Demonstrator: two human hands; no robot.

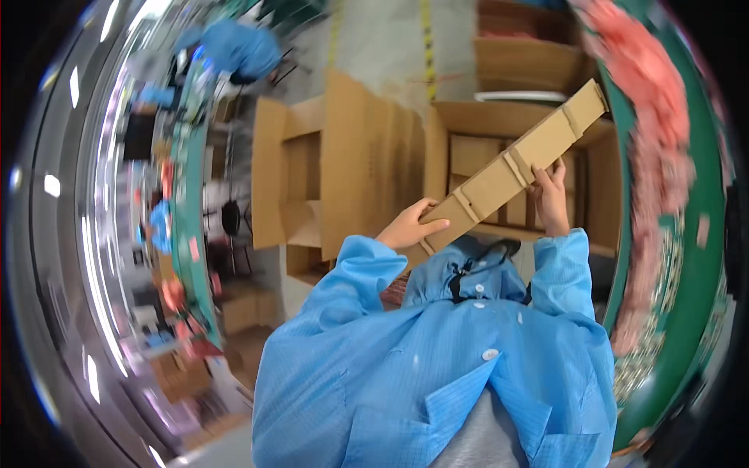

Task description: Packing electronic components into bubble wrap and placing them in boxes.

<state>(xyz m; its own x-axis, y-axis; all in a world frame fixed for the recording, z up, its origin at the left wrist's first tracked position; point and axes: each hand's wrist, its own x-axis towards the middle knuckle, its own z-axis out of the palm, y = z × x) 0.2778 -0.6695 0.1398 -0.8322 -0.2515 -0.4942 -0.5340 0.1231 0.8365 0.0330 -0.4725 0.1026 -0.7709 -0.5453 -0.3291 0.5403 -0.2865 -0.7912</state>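
Blue lab coat [437,366] of mine fills the bottom of the view, sleeves reaching up to a long folded cardboard strip [507,175] that I've got up in front of me. It runs on a slant, low end near my chest, high end up toward the right. My left hand [409,226] is wrapped around the lower end, fingers curled over the top edge, so that one's definitely gripping. My right hand [551,199] is further up the strip, fingers pressed against its underside and edge, holding it too.

Right behind the strip sits an open cardboard box [593,179] with smaller brown cartons stacked inside. Left of that a big flattened-out box [335,164] stands with its flaps open. A green worktop [663,257] curves down the right side, with pink stuff piled on it. Way off top left there's another person in a blue coat [234,47], too blurry for me to tell more.
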